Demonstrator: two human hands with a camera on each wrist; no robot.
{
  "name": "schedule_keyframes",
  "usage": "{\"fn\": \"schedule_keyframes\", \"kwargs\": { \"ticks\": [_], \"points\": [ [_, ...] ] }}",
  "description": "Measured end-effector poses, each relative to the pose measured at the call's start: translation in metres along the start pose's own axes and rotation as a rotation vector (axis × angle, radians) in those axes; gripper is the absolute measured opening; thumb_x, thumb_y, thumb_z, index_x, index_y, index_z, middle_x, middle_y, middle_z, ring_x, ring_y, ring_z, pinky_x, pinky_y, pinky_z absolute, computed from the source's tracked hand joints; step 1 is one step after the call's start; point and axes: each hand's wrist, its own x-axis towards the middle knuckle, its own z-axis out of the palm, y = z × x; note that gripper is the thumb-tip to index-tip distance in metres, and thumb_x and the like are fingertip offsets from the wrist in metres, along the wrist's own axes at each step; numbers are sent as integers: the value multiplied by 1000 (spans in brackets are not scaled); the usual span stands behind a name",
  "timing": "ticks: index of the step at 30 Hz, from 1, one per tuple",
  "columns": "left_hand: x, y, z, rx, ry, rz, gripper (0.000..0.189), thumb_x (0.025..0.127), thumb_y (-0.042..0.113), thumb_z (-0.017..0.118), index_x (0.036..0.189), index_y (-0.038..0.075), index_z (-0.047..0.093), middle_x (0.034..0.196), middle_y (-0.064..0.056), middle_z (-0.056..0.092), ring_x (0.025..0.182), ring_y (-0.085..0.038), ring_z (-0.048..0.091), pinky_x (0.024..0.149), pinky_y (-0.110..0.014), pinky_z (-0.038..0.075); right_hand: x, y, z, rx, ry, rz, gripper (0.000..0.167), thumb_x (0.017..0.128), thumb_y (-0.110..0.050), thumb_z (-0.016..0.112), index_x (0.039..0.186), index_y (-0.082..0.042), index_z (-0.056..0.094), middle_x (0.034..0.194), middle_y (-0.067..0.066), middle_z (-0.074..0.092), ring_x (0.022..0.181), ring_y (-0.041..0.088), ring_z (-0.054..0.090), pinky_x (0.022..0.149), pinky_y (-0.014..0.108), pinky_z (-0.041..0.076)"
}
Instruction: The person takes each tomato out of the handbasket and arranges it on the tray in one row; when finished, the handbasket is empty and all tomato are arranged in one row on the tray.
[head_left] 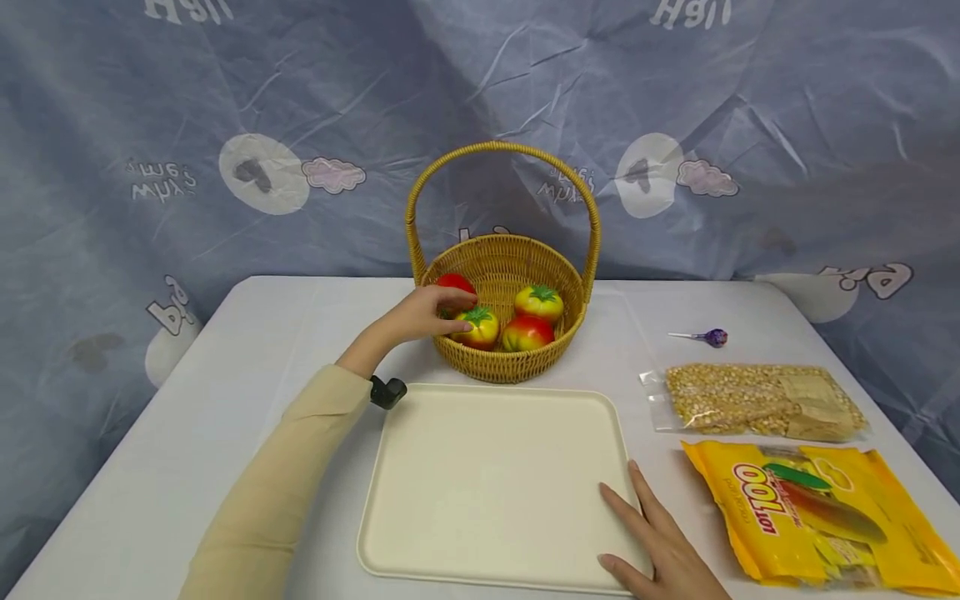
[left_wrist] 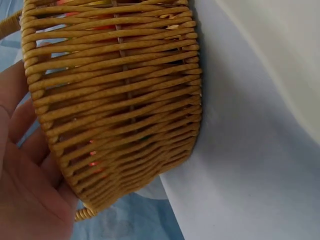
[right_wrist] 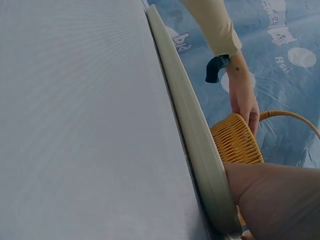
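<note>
My left hand [head_left: 420, 315] reaches over the left rim of a wicker basket [head_left: 495, 367] with an arched handle. Its thumb lies against a yellow tomato-like fruit [head_left: 486, 335] with a green leafy top, while the fingers extend over a red one [head_left: 453, 282] behind, partly hidden. To their right sit a yellow-green one [head_left: 539, 302] and a red-yellow one [head_left: 528, 332]. In the left wrist view, fingers [left_wrist: 35, 145] pass behind the basket's woven side. My right hand [head_left: 663, 546] rests with spread fingers at the right edge of a cream tray [head_left: 495, 483].
A purple-wrapped lollipop [head_left: 716, 337] lies at the right of the white table [head_left: 195, 400]. Nearer are a clear bag of corn kernels [head_left: 735, 400] and a yellow candy bag [head_left: 817, 517] with a mango picture. A patterned blue-grey cloth [head_left: 465, 92] hangs behind.
</note>
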Motion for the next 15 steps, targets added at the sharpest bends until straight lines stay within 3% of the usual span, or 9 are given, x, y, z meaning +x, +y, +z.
{"fn": "schedule_keyframes", "kwargs": {
  "ticks": [2,5,8,11,15],
  "points": [
    [4,3,2,51,-57,-19,50,86,19,70,129,0,55,126,-10,57,114,-23,51,96,-36,39,-1,0,0,-8,4,4,68,79,-42,73,139,-19,49,153,12,16,130,18,27,86,54,41],
    [11,8,4,128,-134,-55,51,87,23,69,132,5,54,129,-8,54,118,-22,48,99,-35,36,-3,1,-1,-21,14,3,68,79,-42,73,138,-21,49,154,8,16,132,7,18,94,42,38],
    [17,11,4,187,-201,-94,54,87,29,68,135,9,52,133,-7,51,122,-23,44,101,-37,33,-4,2,-1,-21,28,-20,68,78,-41,74,138,-21,49,154,6,15,132,-3,7,102,19,21],
    [22,14,3,245,-273,-143,60,87,36,66,139,11,47,137,-9,46,126,-25,40,103,-41,30,-3,3,-2,-7,30,-49,68,79,-39,74,138,-18,49,154,7,14,132,-5,1,95,3,3],
    [27,20,2,303,-361,-235,70,87,45,63,144,14,38,144,-11,37,131,-29,32,105,-46,25,-3,2,-4,-15,13,-46,68,80,-42,72,139,-19,48,154,8,15,133,-1,6,96,4,3]
  ]
}}
